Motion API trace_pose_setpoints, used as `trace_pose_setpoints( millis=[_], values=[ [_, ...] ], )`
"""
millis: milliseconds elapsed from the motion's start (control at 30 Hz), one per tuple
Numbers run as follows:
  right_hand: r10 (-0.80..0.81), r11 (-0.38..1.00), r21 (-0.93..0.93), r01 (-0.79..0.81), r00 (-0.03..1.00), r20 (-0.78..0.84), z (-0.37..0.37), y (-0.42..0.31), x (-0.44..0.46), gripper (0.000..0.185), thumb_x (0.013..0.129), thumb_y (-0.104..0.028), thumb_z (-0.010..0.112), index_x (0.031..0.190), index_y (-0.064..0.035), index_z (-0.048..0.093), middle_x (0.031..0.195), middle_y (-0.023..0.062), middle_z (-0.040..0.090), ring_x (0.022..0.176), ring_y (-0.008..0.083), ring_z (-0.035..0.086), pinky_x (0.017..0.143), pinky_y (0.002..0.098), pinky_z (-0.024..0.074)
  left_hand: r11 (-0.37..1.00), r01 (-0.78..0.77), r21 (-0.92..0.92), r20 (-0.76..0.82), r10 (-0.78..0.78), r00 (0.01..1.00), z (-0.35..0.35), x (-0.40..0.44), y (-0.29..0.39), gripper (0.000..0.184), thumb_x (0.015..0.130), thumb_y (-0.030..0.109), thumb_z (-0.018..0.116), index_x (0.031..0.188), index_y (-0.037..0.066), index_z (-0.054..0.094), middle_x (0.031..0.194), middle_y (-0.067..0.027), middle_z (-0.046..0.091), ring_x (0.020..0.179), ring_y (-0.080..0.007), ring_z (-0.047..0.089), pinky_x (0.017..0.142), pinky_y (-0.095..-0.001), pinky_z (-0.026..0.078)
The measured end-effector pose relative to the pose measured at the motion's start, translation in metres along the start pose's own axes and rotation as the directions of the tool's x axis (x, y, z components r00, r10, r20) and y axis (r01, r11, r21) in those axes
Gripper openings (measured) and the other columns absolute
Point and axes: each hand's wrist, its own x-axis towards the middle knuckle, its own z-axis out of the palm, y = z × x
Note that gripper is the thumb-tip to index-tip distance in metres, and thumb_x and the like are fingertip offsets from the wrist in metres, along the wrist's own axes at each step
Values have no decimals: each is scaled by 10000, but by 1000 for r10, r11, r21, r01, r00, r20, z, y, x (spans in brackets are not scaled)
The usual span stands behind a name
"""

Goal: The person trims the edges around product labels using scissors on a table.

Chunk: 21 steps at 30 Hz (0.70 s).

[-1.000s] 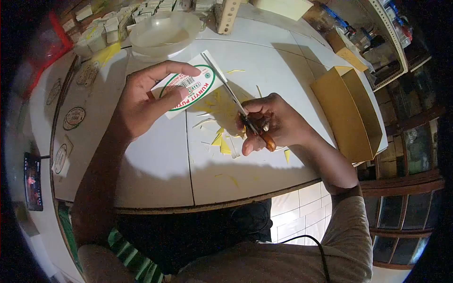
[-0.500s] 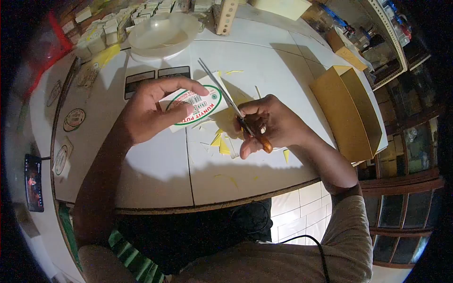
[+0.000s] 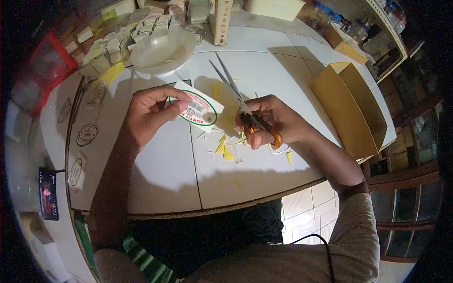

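Brown trim marks the near edge of the white tiled table, running across the lower middle of the frame and rising toward the right. A stretch of pale tile lies between that edge and the yellow and white paper scraps at centre; more tile spreads above the hands, up to the translucent bowl at upper left and the perforated post at top centre. A tall-sided cardboard box bounds the right, beyond the right forearm. Loose oval labels lie along the left side.

The printed label, a white piece with a green-rimmed oval, is held above the table near the centre. Its long axis slopes from upper left down to lower right, and the word "KUNYIT" reads upside down. It projects rightward from the left hand, whose thumb and forefinger pinch its left end.

The right hand curls its fingers around the amber handles of the scissors. Their long axis runs from the grip toward the upper left, with the blades slightly parted. The label's right corner is near the blades, apart from them, on their left.
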Motion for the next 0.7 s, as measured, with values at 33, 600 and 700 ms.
trace_pose_setpoints(
  millis=[33,600,700],
  values=[
    [-18,988,-153,19,1000,5,-1,1,0,427,681,-336,838,826,-19,592,638,18,561,552,81,524,501,231,410,1000,1,7,1,-1,1000,1,0,0,191,848,27,619,1034,12,576,916,-61,645,724,-68,540,602,-207,439],
    [157,914,-385,-129,987,42,22,-9,1,512,639,-345,862,902,-6,583,700,9,570,625,86,561,573,231,475,975,-120,-187,-193,83,978,15,-1,5,287,836,-9,638,1117,-24,582,1000,-74,636,880,-96,599,802,-230,485],
    [144,922,-371,-116,988,49,22,-7,1,491,646,-325,861,896,-10,580,716,10,571,647,83,563,580,228,479,972,-110,-210,-182,71,981,17,-2,8,296,831,-14,643,1120,-21,581,1015,-82,635,897,-105,603,819,-238,486]
  ],
)
